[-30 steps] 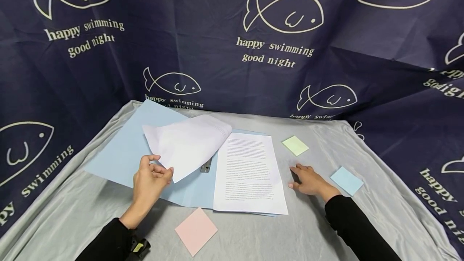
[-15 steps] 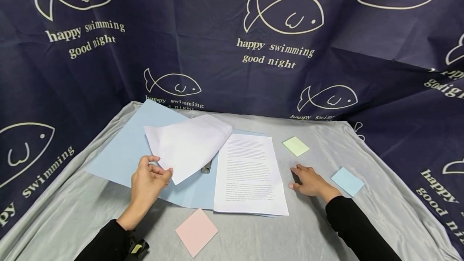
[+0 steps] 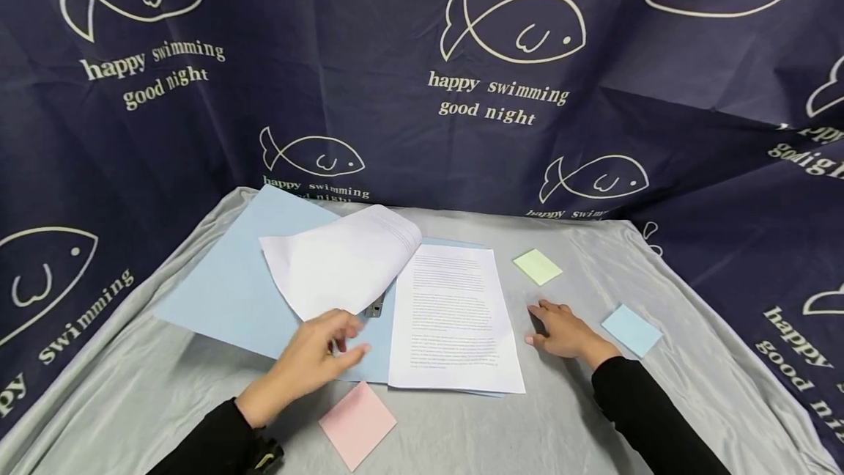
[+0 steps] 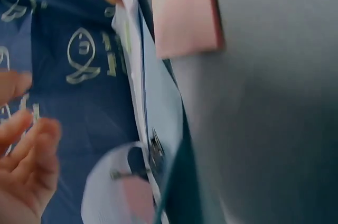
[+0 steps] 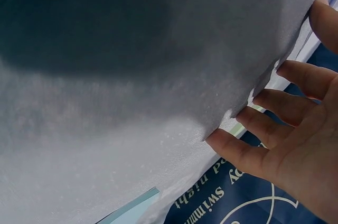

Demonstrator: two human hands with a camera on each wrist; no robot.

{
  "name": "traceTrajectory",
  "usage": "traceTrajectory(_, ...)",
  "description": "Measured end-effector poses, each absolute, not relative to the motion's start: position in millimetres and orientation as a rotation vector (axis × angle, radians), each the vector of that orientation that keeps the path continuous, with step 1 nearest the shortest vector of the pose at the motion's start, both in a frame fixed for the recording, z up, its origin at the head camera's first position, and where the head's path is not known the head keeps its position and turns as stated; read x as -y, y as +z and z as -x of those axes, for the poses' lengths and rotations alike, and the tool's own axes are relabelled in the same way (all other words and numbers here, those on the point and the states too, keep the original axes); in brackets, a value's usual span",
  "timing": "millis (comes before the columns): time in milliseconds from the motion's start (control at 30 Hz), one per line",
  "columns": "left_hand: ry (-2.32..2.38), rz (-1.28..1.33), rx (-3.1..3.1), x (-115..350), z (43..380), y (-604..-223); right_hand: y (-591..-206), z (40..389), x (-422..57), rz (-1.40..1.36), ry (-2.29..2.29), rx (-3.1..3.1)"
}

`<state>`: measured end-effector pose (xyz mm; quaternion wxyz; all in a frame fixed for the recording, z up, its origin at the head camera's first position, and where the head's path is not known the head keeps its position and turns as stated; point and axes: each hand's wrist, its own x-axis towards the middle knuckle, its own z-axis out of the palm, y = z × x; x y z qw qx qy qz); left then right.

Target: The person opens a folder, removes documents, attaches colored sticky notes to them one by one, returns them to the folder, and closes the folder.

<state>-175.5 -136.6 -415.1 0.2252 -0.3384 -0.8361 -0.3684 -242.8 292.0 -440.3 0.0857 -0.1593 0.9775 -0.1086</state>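
Note:
My left hand (image 3: 306, 358) hovers over the left cover of an open light-blue folder (image 3: 224, 277), its fingers bent loosely and apart, holding nothing. Just beyond it, turned-over white sheets (image 3: 336, 259) curl up above the cover. A metal clip (image 3: 375, 306) shows in the folder's middle, partly covered by those sheets. On the right side lies a stack of printed pages (image 3: 451, 314). My right hand (image 3: 560, 328) rests on the table to the right of these pages, fingertips touching the cloth in the right wrist view. In the left wrist view, a pink patch (image 4: 138, 197) shows on the curled sheets.
A pink sticky-note pad (image 3: 358, 425) lies in front of the folder, close to my left wrist. Beyond my right hand is a green pad (image 3: 537, 265), and to its right a blue pad (image 3: 631, 330). A dark fish-print curtain (image 3: 409, 138) hangs behind the grey tablecloth (image 3: 475, 435).
The left hand has let go of the turned sheets' corner and moved right and toward the body. The freed sheets sag in a curl. My right hand stays where it was.

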Motion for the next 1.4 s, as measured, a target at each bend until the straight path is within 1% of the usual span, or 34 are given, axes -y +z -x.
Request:
traceTrajectory(167,-0.799,1.277,2.603,121,173,-415,-440,244,-293,0.476,-0.324,-2.907)
traceTrajectory(300,-0.660,1.417,2.786,113,172,-420,-439,244,-293,0.477,-0.327,-2.910)
traceTrajectory(733,-0.620,1.389,2.979,108,171,-427,-435,244,-291,0.473,-0.326,-2.914)
traceTrajectory(900,-0.624,1.398,2.964,108,170,-429,-433,249,-296,0.529,-0.389,-2.934)
traceTrajectory(1000,-0.630,1.402,2.959,110,169,-430,-429,260,-296,0.572,-0.445,-2.978)
traceTrajectory(1100,-0.637,1.403,2.954,111,169,-430,-424,275,-296,0.549,-0.455,-3.030)
traceTrajectory(1400,-0.641,1.406,2.947,111,168,-428,-410,318,-294,0.303,-0.368,-2.983)
